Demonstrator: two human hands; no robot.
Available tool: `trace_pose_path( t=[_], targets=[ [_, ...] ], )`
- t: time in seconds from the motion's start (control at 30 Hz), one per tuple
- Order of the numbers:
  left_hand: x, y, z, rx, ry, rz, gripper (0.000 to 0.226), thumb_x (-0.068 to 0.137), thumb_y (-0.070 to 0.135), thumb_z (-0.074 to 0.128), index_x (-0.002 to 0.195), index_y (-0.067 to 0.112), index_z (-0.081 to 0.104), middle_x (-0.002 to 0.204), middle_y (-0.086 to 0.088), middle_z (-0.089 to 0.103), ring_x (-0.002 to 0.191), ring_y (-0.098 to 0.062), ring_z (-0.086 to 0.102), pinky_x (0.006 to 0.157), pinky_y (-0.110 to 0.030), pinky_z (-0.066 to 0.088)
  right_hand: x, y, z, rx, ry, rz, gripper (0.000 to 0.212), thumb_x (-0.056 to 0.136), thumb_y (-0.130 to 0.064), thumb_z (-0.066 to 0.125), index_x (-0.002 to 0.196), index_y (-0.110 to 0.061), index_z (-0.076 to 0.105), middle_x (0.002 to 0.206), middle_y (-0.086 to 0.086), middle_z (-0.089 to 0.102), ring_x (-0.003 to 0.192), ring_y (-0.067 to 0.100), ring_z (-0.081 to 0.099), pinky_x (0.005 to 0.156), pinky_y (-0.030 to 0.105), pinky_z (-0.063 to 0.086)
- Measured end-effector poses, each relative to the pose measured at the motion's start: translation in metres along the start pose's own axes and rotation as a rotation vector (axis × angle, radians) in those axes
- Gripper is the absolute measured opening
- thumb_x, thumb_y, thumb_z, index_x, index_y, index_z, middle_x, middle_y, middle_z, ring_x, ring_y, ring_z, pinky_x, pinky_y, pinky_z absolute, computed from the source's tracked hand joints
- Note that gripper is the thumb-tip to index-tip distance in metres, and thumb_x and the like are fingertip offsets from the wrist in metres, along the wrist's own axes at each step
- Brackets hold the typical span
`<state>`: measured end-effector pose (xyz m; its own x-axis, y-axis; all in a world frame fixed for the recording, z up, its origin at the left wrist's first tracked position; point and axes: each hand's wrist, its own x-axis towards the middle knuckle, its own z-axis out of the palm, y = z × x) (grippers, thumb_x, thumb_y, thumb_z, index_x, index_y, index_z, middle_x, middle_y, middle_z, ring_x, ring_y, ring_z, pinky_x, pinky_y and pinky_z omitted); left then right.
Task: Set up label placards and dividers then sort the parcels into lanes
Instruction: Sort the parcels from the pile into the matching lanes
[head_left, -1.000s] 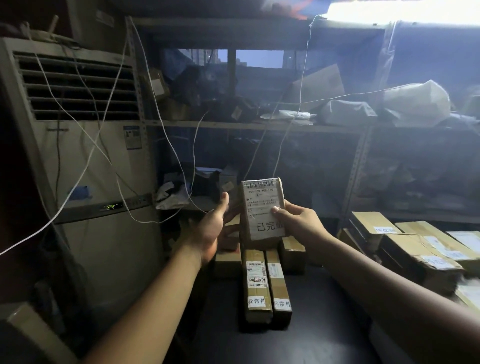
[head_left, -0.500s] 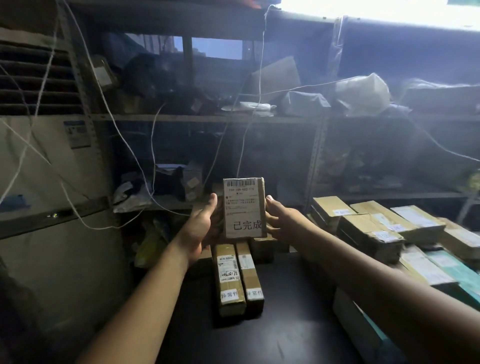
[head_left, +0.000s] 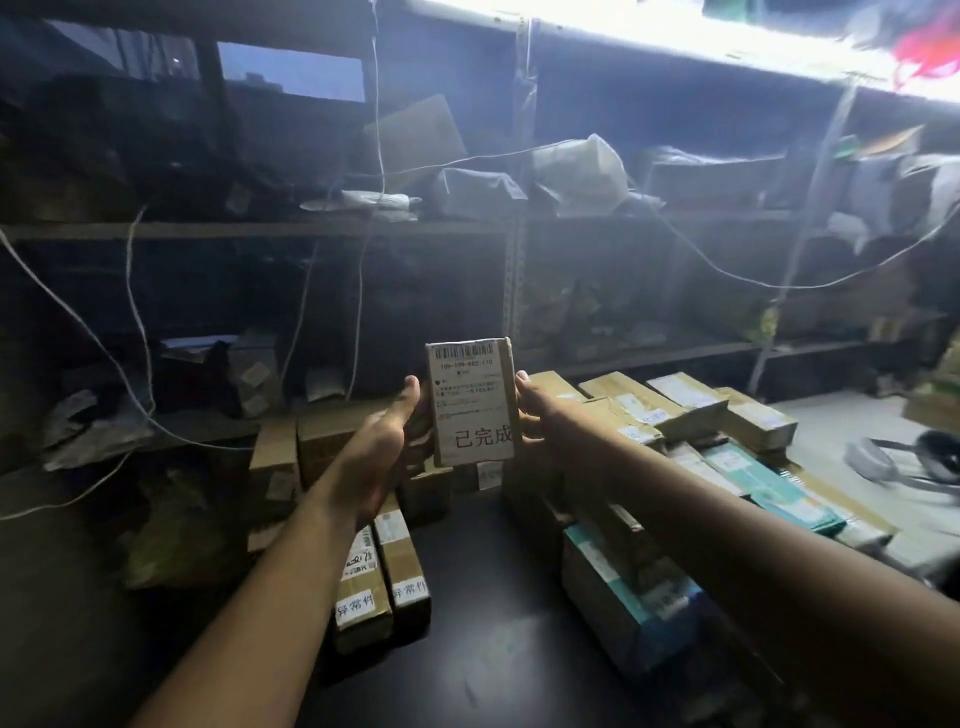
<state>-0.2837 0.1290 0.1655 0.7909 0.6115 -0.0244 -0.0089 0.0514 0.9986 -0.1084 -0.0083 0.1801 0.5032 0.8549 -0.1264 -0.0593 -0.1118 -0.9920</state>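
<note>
Metal shelving (head_left: 514, 228) fills the back, a dark table (head_left: 493, 623) sits below it, a heap of parcels (head_left: 675, 410) is piled at right, and two long boxes (head_left: 384, 587) lie side by side at centre. Upright above them is a labelled box (head_left: 472, 400) reading 已完成, gripped between left hand (head_left: 379, 452) and right hand (head_left: 545, 415), thumbs on its edges.

Both hands hold a small cardboard box (head_left: 471, 401) upright above the dark table (head_left: 483, 649) — the left hand (head_left: 382, 447) at its left edge, the right hand (head_left: 540, 415) at its right. Its white label bears a barcode and "已完成". Below lie two long parcels (head_left: 382, 577) side by side, tagged "异常件". A heap of parcels (head_left: 691, 415) fills the right — metal shelves (head_left: 514, 291) stand behind.
</note>
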Motion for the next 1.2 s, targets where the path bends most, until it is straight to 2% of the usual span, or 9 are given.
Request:
trace_pose_path(
  t=[0.1,0.27,0.47,0.6,0.7,0.8,0.87,0.97,1.2],
  targets=[
    [0.009,0.003,0.032,0.012,-0.062,-0.012,0.044,0.101,0.061,0.027,0.12,0.041,0.062,0.127,0.004,0.069,0.126,-0.022,0.057,0.105,-0.046,0.043,-0.011,0.003,-0.032,-0.043,0.019,-0.018,0.061,0.095,-0.07,0.046,0.129,-0.024,0.066,0.125,0.008,0.072,0.122,0.034,0.065,0.096,0.04,0.055],
    [0.028,0.003,0.091,0.011,-0.122,-0.017,0.044,0.103,0.058,0.028,0.127,0.04,0.06,0.126,0.008,0.069,0.119,-0.018,0.063,0.082,-0.034,0.05,-0.024,0.009,-0.092,-0.1,0.022,-0.072,0.06,0.091,-0.077,0.047,0.136,-0.04,0.059,0.128,-0.003,0.071,0.119,0.025,0.067,0.102,0.047,0.053],
    [0.054,0.001,0.18,0.034,-0.153,-0.013,0.047,0.104,0.058,0.027,0.116,0.038,0.067,0.125,0.005,0.071,0.115,-0.022,0.065,0.09,-0.038,0.049,-0.035,0.015,-0.179,-0.079,0.098,-0.103,0.049,0.099,-0.065,0.045,0.136,-0.037,0.061,0.131,-0.012,0.068,0.122,0.015,0.065,0.107,0.041,0.052],
    [0.078,-0.001,0.249,0.008,-0.125,-0.061,0.053,0.102,0.061,0.031,0.134,0.033,0.062,0.128,0.006,0.069,0.12,-0.027,0.062,0.107,-0.049,0.041,-0.058,0.012,-0.247,-0.023,0.143,-0.075,0.057,0.098,-0.066,0.041,0.136,-0.03,0.062,0.126,-0.002,0.073,0.118,0.021,0.068,0.096,0.033,0.057],
    [0.093,-0.004,0.3,-0.001,-0.14,-0.066,0.053,0.101,0.061,0.031,0.135,0.034,0.061,0.117,0.012,0.07,0.099,-0.019,0.063,0.09,-0.041,0.046,-0.074,0.01,-0.299,-0.064,0.151,-0.089,0.061,0.098,-0.067,0.036,0.135,-0.026,0.063,0.125,0.0,0.073,0.12,0.022,0.067,0.1,0.035,0.055],
    [0.101,-0.01,0.345,-0.023,-0.165,-0.071,0.046,0.102,0.059,0.031,0.118,0.038,0.069,0.1,0.017,0.072,0.081,-0.01,0.065,0.076,-0.032,0.047,-0.085,0.01,-0.344,-0.075,0.134,-0.102,0.068,0.089,-0.073,0.038,0.131,-0.026,0.066,0.122,-0.001,0.074,0.119,0.026,0.067,0.11,0.049,0.048],
    [0.105,-0.014,0.363,-0.036,-0.19,-0.087,0.047,0.102,0.06,0.031,0.11,0.04,0.073,0.106,0.016,0.074,0.092,-0.013,0.069,0.089,-0.038,0.048,-0.087,0.013,-0.365,-0.08,0.127,-0.073,0.07,0.086,-0.077,0.037,0.126,-0.03,0.069,0.12,-0.002,0.075,0.117,0.028,0.068,0.11,0.049,0.047],
    [0.112,-0.02,0.387,0.019,-0.214,-0.109,0.051,0.102,0.064,0.027,0.124,0.042,0.067,0.124,0.012,0.07,0.116,-0.024,0.065,0.113,-0.056,0.035,-0.086,0.027,-0.394,-0.068,0.134,-0.036,0.06,0.093,-0.077,0.034,0.123,-0.037,0.067,0.122,-0.005,0.074,0.119,0.026,0.067,0.114,0.051,0.042],
    [0.142,-0.031,0.416,0.124,-0.22,-0.16,0.055,0.098,0.069,0.025,0.136,0.044,0.057,0.132,0.014,0.066,0.128,-0.027,0.058,0.116,-0.061,0.028,-0.071,0.049,-0.433,-0.037,0.163,0.033,0.056,0.096,-0.074,0.032,0.122,-0.038,0.065,0.119,-0.007,0.075,0.119,0.022,0.066,0.117,0.051,0.039]
  ],
)
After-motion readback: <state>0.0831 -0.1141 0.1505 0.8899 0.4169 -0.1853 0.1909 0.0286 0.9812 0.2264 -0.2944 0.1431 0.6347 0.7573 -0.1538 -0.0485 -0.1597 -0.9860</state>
